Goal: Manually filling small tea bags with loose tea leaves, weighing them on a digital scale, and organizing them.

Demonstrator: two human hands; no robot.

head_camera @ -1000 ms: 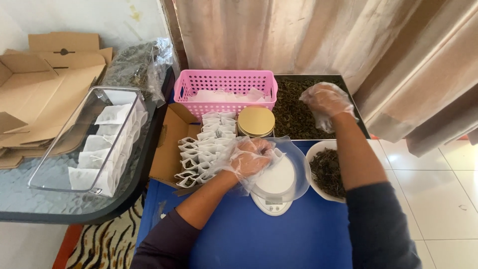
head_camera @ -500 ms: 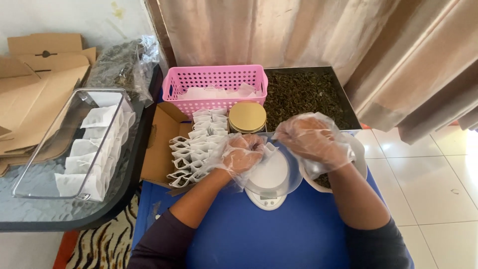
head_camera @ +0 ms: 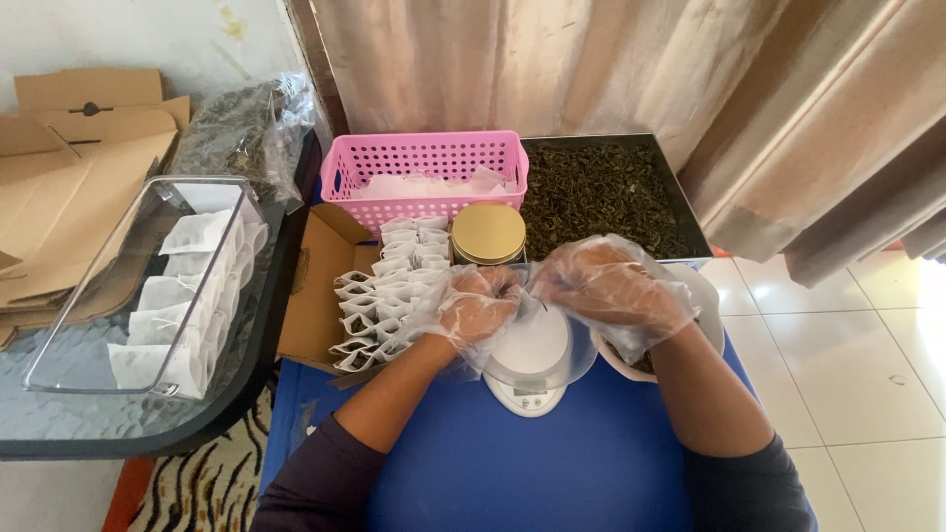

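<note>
- Grip: left hand point(head_camera: 473, 307), in a clear plastic glove, pinches a small white sachet point(head_camera: 533, 294) over the scale point(head_camera: 529, 366) at frame centre; right hand point(head_camera: 609, 288), also gloved, is curled with its fingertips at the sachet's mouth. Whether it holds leaf I cannot tell.
- Change: a second ago the right hand was up at the tray of leaf point(head_camera: 601, 192) in the upper middle; half a second ago it was coming down over the bowl; now it meets the left hand. My reading is that leaf is being fed into the sachet, so filling is under way.
- Near: blue bench point(head_camera: 552, 473) fills the lower middle; the white round scale stands on it with a clear dish on top, its small grey display facing the lower edge.
- Right of the scale: white bowl point(head_camera: 711, 317), mostly hidden by the right hand.
- Left of centre: open brown carton point(head_camera: 320, 296) with rows of white sachets standing on edge.
- Far left: clear plastic box point(head_camera: 89, 325) on a glass table, holding white flat sachets in a row.
- Behind the hands: round tin with gold lid point(head_camera: 488, 232).
- Farther: pink perforated basket point(head_camera: 426, 163) with white papers; beside it the dark tray.
- Upper left: flat brown cardboard point(head_camera: 69, 128) and a clear bag of dried leaf point(head_camera: 246, 128).
</note>
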